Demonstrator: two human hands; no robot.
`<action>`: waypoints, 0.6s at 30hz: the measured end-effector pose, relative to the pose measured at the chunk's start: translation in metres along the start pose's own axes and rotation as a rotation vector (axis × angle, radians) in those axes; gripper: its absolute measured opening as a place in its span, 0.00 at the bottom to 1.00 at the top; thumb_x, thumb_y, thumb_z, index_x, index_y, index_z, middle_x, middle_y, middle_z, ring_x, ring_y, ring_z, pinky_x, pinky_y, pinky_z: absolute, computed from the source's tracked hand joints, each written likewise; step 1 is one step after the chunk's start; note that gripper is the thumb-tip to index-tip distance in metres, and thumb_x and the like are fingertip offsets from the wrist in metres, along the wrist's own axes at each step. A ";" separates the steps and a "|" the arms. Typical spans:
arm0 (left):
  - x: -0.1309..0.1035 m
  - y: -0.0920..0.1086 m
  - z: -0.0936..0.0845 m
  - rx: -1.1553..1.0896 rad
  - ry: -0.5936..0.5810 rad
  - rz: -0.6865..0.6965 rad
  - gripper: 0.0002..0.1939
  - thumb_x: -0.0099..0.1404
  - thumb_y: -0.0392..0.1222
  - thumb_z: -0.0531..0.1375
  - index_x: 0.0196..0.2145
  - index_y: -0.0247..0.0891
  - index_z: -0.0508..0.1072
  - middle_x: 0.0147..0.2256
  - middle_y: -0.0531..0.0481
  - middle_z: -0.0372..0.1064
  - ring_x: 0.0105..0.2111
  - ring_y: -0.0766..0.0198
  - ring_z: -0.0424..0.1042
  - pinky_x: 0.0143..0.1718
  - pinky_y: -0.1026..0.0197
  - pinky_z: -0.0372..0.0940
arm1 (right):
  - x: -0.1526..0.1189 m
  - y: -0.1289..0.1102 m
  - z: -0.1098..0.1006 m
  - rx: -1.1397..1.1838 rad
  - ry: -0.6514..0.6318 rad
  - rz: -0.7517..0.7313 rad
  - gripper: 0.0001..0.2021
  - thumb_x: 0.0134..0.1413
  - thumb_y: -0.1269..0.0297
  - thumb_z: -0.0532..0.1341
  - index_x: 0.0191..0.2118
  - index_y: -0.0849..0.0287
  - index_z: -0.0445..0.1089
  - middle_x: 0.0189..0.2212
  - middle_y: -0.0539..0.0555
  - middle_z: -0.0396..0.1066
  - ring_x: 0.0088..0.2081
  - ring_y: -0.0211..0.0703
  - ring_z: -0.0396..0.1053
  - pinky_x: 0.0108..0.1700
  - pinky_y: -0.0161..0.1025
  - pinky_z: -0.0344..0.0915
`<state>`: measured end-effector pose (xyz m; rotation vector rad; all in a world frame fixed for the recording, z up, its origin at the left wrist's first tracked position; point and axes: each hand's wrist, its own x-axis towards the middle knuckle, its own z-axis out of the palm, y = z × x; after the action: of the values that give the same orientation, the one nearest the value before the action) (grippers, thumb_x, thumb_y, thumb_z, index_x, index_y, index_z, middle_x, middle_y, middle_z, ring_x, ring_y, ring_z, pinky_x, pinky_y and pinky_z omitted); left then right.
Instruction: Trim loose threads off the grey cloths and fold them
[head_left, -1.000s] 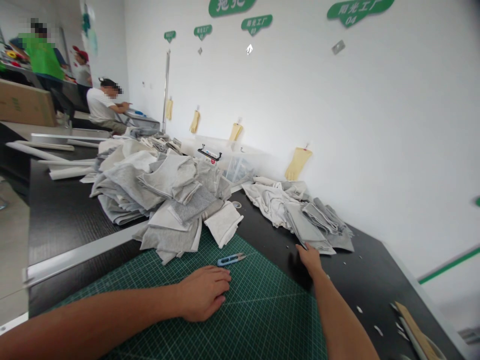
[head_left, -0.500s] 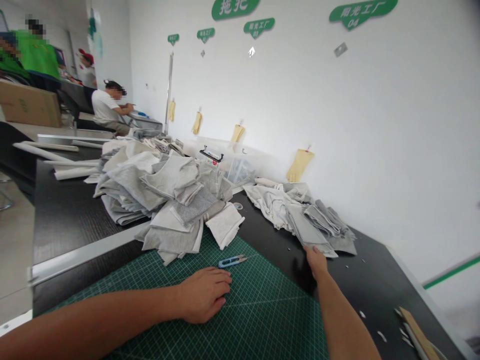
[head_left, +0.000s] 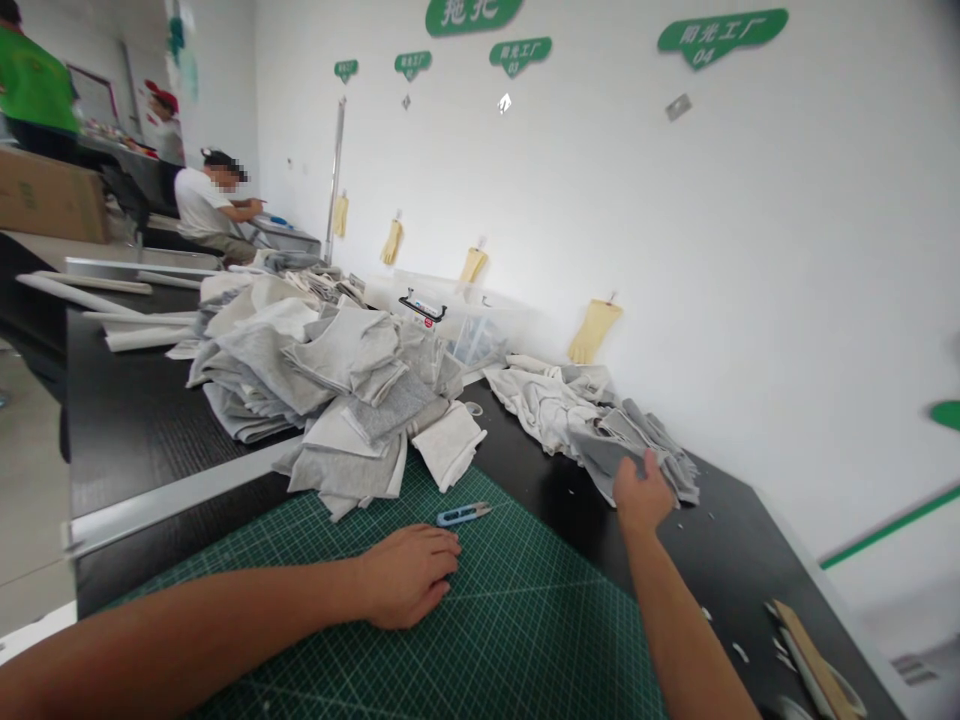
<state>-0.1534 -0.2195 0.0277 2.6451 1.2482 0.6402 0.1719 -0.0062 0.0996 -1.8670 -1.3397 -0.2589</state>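
My left hand (head_left: 411, 576) rests palm down on the green cutting mat (head_left: 540, 620), its fingers loosely spread and holding nothing. Just beyond its fingertips lie small blue thread snips (head_left: 462, 514). My right hand (head_left: 643, 492) reaches to the smaller heap of grey and white cloth (head_left: 544, 405) on the right. It is at a dark grey cloth piece (head_left: 600, 458), thumb raised; whether the fingers grip the cloth is hidden. A large pile of grey cloth pieces (head_left: 262, 360) lies beyond the mat on the left.
A metal strip (head_left: 180, 495) crosses the black table (head_left: 142, 420) at left. White tubes (head_left: 82, 295) lie further back. A clear plastic box (head_left: 480, 335) stands by the wall. Cloth scraps and a tan strip (head_left: 814, 655) lie at right. A person in white (head_left: 202, 205) sits far left.
My right hand has shifted slightly up and onto the right cloth heap, its thumb now raised. A darker cloth face shows beside it. My left hand has hardly moved.
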 end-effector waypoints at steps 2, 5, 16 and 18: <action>-0.001 0.000 -0.001 0.003 0.004 0.005 0.13 0.61 0.41 0.54 0.43 0.40 0.69 0.50 0.49 0.68 0.54 0.58 0.63 0.56 0.54 0.57 | 0.005 -0.007 -0.016 0.026 0.061 -0.019 0.29 0.57 0.56 0.47 0.62 0.63 0.56 0.51 0.63 0.67 0.50 0.55 0.66 0.53 0.46 0.59; -0.002 0.001 -0.002 0.011 0.008 0.016 0.12 0.62 0.41 0.53 0.43 0.40 0.70 0.50 0.48 0.68 0.53 0.58 0.64 0.56 0.53 0.57 | 0.007 -0.017 -0.042 0.195 0.197 -0.066 0.30 0.56 0.56 0.49 0.61 0.67 0.57 0.50 0.64 0.68 0.49 0.53 0.67 0.53 0.47 0.60; -0.005 0.005 -0.004 -0.003 0.079 0.058 0.18 0.61 0.39 0.54 0.50 0.40 0.65 0.51 0.45 0.66 0.54 0.57 0.62 0.57 0.51 0.57 | -0.070 -0.052 -0.143 0.999 0.571 -0.261 0.25 0.59 0.59 0.51 0.56 0.72 0.61 0.51 0.64 0.68 0.49 0.55 0.69 0.49 0.55 0.67; -0.004 0.011 -0.008 -0.036 0.148 0.057 0.23 0.62 0.41 0.54 0.55 0.39 0.60 0.55 0.43 0.61 0.57 0.56 0.59 0.58 0.50 0.55 | -0.089 -0.053 -0.158 1.062 0.555 -0.315 0.24 0.59 0.62 0.49 0.56 0.72 0.61 0.51 0.64 0.68 0.50 0.55 0.68 0.49 0.56 0.67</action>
<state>-0.1512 -0.2294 0.0366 2.6537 1.1886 0.8741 0.1322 -0.1738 0.1776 -0.6311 -1.0374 -0.1517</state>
